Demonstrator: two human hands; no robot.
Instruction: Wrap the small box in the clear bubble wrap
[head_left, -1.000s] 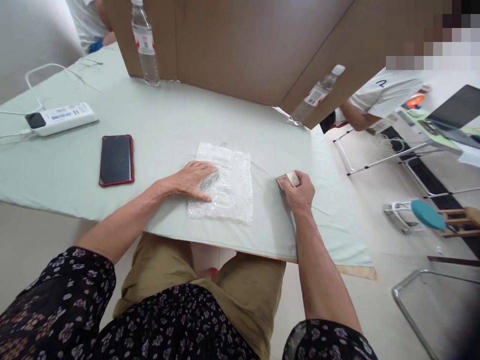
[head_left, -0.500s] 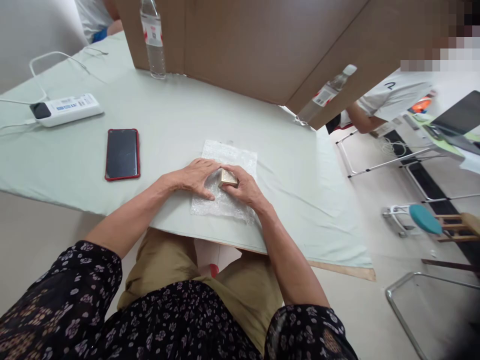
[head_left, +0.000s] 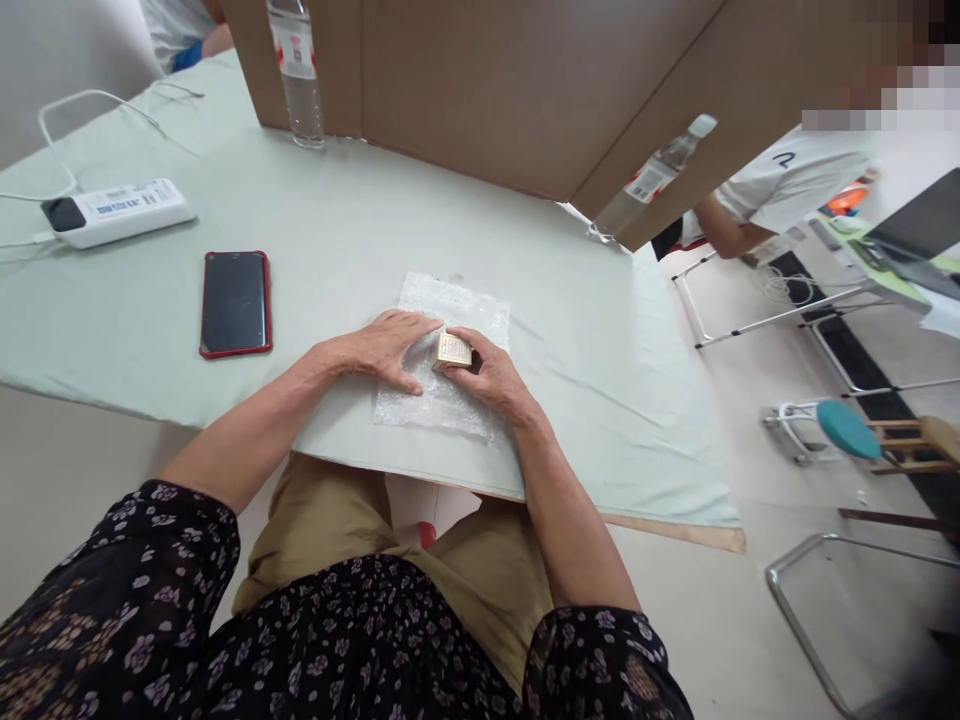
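Note:
Between the thumb and fingers of my right hand [head_left: 491, 370] is a small cream-and-gold box [head_left: 453, 350] with printed markings on its top. It sits over a sheet of bubble wrap [head_left: 427, 405] that lies flat on the table; whether its underside touches the sheet I cannot tell. My left hand [head_left: 386, 350] rests at the left part of the bubble wrap, its thumb spread away from the fingers. Its fingertips reach close to the box's far left corner, and nothing is in its grasp.
On the cloth-covered table [head_left: 345, 220] lie a red-cased phone [head_left: 236, 303] and a white power strip [head_left: 120, 212] with cables. Large cardboard panels [head_left: 480, 90] stand at the back, with water bottles [head_left: 300, 80] before them. Another person's arm [head_left: 724, 228] shows beyond, at right.
The box's printed top faces me more fully, and its left side shows more beside my right fingers. The whole view has shifted slightly; my left hand keeps its spread pose.

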